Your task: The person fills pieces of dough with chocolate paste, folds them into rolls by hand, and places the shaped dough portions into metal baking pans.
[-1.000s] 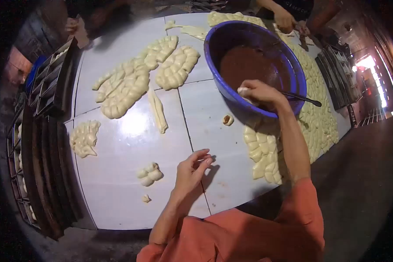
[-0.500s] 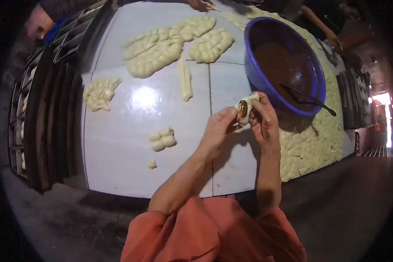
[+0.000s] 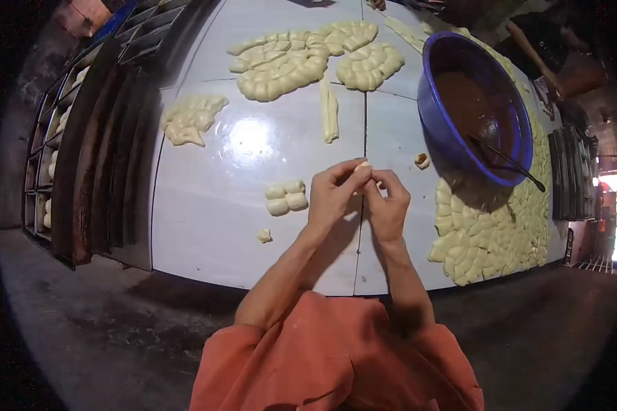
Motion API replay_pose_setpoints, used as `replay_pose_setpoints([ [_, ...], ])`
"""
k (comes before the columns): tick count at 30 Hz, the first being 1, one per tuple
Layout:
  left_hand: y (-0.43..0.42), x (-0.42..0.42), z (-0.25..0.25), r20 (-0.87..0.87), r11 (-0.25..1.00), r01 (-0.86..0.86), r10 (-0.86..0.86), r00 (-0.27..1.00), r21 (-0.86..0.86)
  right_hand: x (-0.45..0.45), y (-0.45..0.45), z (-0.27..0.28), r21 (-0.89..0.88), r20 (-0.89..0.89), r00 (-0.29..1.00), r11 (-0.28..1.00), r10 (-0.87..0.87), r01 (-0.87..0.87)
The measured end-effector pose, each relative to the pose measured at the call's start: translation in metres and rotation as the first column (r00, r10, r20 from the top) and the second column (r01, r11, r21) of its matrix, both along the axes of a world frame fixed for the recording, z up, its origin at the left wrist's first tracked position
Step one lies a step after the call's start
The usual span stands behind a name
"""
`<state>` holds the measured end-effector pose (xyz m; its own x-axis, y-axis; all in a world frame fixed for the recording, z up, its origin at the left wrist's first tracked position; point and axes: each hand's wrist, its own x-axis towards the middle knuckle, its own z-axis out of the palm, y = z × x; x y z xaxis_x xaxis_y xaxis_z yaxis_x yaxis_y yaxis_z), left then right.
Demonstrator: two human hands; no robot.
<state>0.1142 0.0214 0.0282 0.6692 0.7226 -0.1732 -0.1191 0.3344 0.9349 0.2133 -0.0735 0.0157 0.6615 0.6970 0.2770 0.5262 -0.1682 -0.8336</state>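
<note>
Now pinching, over a white table (image 3: 212, 240)

Have a dough sheet (image 3: 487, 240) spread right of the fingers, and a blue tub (image 3: 445, 137) beyond, also right. Have a dough cluster (image 3: 281, 75) farther off, beyond and left. Holding left hand (image 3: 332, 195) and right hand (image 3: 387, 209) together, fingers bent inward. Have a four-part dough block (image 3: 296, 201) left of the fingers, an open dough round (image 3: 421, 161) to their right. Gripping a pale dough piece (image 3: 363, 166) between the fingertips; too covered to tell its shape.

1 dough pc (image 3: 363, 166) mostly hidden by L hand (image 3: 331, 196), R hand (image 3: 389, 209).
</note>
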Motion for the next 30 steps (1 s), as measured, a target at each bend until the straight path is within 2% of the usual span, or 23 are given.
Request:
replay_pose_setpoints([
  [1, 0.006, -0.002, 0.002, -0.001, 1.0, -0.001, 0.001, 1.0, -0.001, -0.001, 0.0, 0.001, -0.045, -0.315, 0.949, 0.999, 0.013, -0.029],
  [2, 0.012, -0.005, 0.006, -0.067, 0.996, 0.078, -0.081, 0.994, -0.044, 0.0, 0.0, 0.003, 0.152, -0.533, 0.832, 0.985, 0.15, -0.081],
  [3, 0.019, -0.007, 0.011, -0.127, 0.984, 0.15, -0.161, 0.979, -0.092, -0.002, -0.002, 0.012, 0.153, -0.532, 0.833, 0.985, 0.154, -0.084],
  [5, 0.032, -0.011, 0.008, -0.14, 0.977, 0.18, -0.195, 0.971, -0.113, -0.009, -0.006, 0.033, 0.106, -0.682, 0.711, 0.985, 0.171, -0.134],
  [6, 0.037, -0.014, 0.014, -0.124, 0.971, 0.203, -0.219, 0.968, -0.126, -0.008, -0.01, 0.027, 0.194, -0.618, 0.73, 0.956, 0.293, -0.22],
  [7, 0.04, -0.018, 0.02, -0.109, 0.963, 0.229, -0.245, 0.963, -0.139, -0.007, -0.01, 0.02, 0.195, -0.618, 0.728, 0.955, 0.297, -0.224],
  [9, 0.038, -0.023, 0.026, -0.178, 0.968, 0.233, -0.247, 0.952, -0.097, -0.005, -0.011, 0.013, 0.188, -0.207, 0.912, 0.929, 0.354, -0.318],
  [10, 0.032, -0.025, 0.023, -0.127, 0.97, 0.237, -0.242, 0.962, -0.057, -0.002, -0.01, 0.01, 0.189, -0.135, 0.939, 0.939, 0.315, -0.287],
  [11, 0.027, -0.027, 0.021, -0.075, 0.971, 0.238, -0.239, 0.968, -0.016, 0.0, -0.009, 0.01, 0.189, -0.136, 0.941, 0.941, 0.309, -0.281],
  [14, 0.024, -0.037, 0.014, 0.007, 0.973, 0.228, -0.228, 0.974, -0.026, -0.006, -0.005, 0.017, 0.305, -0.001, 0.947, 0.902, 0.321, -0.306],
  [15, 0.024, -0.041, 0.012, 0.032, 0.973, 0.226, -0.225, 0.974, -0.046, -0.012, -0.003, 0.014, 0.303, -0.006, 0.947, 0.903, 0.322, -0.305],
  [18, 0.019, -0.05, 0.006, 0.02, 0.967, 0.254, -0.254, 0.967, -0.027, -0.032, 0.011, 0.009, 0.496, -0.216, 0.965, 0.868, 0.151, -0.025],
  [19, 0.017, -0.053, 0.004, -0.004, 0.963, 0.267, -0.267, 0.964, -0.019, -0.032, 0.01, 0.005, 0.495, -0.223, 0.962, 0.869, 0.154, -0.024],
  [21, 0.01, -0.06, 0.002, 0.008, 0.964, 0.26, -0.26, 0.966, -0.063, -0.03, 0.005, -0.005, 0.334, 0.002, 0.978, 0.922, 0.208, -0.196],
  [23, -0.001, -0.066, 0.003, 0.1, 0.972, 0.203, -0.192, 0.976, -0.119, -0.037, 0.0, -0.008, 0.307, -0.026, 0.986, 0.94, 0.165, -0.149],
  [25, -0.013, -0.071, -0.008, 0.079, 0.969, 0.176, -0.164, 0.983, -0.172, -0.039, -0.005, -0.011, 0.141, 0.094, 0.986, 0.979, 0.138, -0.15],
  [27, -0.019, -0.075, -0.021, 0.037, 0.96, 0.104, -0.097, 0.995, -0.26, -0.042, -0.01, -0.01, 0.118, 0.02, 0.987, 0.98, 0.159, -0.161],
  [28, -0.019, -0.076, -0.024, -0.029, 0.972, 0.051, -0.059, 0.998, -0.228, -0.045, -0.012, -0.006, 0.103, -0.051, 0.983, 0.98, 0.178, -0.172],
  [29, -0.021, -0.078, -0.027, -0.033, 0.971, 0.041, -0.05, 0.998, -0.234, -0.049, -0.013, -0.001, 0.089, -0.122, 0.973, 0.978, 0.198, -0.188],
  [30, -0.022, -0.079, -0.024, 0.006, 0.949, 0.02, -0.019, 1.0, -0.316, -0.056, -0.016, 0.009, 0.138, -0.184, 0.955, 0.968, 0.235, -0.212],
])
